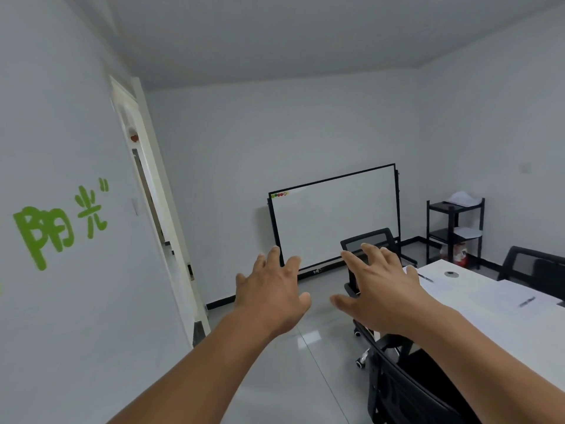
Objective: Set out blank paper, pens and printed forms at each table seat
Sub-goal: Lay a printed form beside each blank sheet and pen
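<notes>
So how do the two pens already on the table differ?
The far pen lies near the table's end by the round grommet and looks pale and slim; the near pen lies at the side seat and looks darker. They slant in opposite directions. Both rest on paper sheets.

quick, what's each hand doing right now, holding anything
Left hand: open, fingers spread, holding nothing.
Right hand: open, fingers spread, holding nothing.

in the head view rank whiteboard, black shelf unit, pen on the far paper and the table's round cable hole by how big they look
1. whiteboard
2. black shelf unit
3 and 4. pen and cable hole: both tiny and look alike, so no ranking. All stand far from the camera, so this is apparent size only.
</notes>
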